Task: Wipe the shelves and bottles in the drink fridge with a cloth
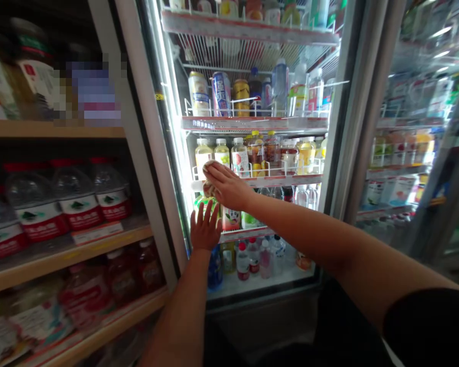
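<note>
My right hand reaches across from the right and presses a crumpled brownish cloth flat against the glass door of a lit drinks fridge. Its fingers point up and left over the cloth, part of which shows below the palm. Lower and slightly left, my left hand lies with fingers spread, palm toward the same glass and seemingly touching it. Behind the hands, through the glass, stand bottles of pale juice and a bottle with a red-and-white label.
Wire-fronted shelves inside the fridge hold cans and bottles. At left, open wooden shelves carry red-capped water bottles and other drinks. A metal door frame separates this fridge from another stocked fridge at right.
</note>
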### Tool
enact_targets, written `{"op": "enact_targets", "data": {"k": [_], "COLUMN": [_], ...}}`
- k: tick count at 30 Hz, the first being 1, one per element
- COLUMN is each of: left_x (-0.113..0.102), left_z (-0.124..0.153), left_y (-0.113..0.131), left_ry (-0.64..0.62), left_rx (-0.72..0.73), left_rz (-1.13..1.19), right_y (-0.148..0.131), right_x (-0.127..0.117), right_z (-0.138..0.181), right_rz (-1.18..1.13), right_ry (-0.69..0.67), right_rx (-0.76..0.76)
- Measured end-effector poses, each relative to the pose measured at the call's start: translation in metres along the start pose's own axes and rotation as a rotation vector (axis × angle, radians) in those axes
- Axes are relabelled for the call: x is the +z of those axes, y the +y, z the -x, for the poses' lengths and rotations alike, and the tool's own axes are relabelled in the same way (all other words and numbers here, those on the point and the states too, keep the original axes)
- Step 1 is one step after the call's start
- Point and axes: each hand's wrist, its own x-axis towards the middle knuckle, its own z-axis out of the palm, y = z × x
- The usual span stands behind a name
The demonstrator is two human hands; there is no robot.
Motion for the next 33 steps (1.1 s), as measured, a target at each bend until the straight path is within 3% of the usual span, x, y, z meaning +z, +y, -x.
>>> {"op": "enact_targets", "data": {"k": [11,17,22,27,33], "left_x": [0.006,0.002,0.004,0.002,0.004], "left_z": [0.005,0.003,0.004,0.003,0.004], "left_y": [-0.005,-0.002,-0.003,-0.002,-0.003], "left_ry": [-0.033,-0.057,-0.057,-0.042,-0.031], "left_rx": [-0.032,-0.047,-0.061,-0.043,-0.033], "left_rz": [0.017,0.049,0.05,0.039,0.055], "right_y": [0.003,-0.004,-0.005,0.002,0.007], "right_x": [0.002,-0.001,0.001,-0.001,0.003], "right_z": [0.004,-0.011,-0.014,-0.016,0.0], "right_rz": [0.002,0.046,0.041,0.02,0.043], "right_ry": [-0.144,-0.093,-0.129,-0.044,-0.088], "right_rx": [-0.196,-0.103,-0.187,-0.133,-0.266]}}
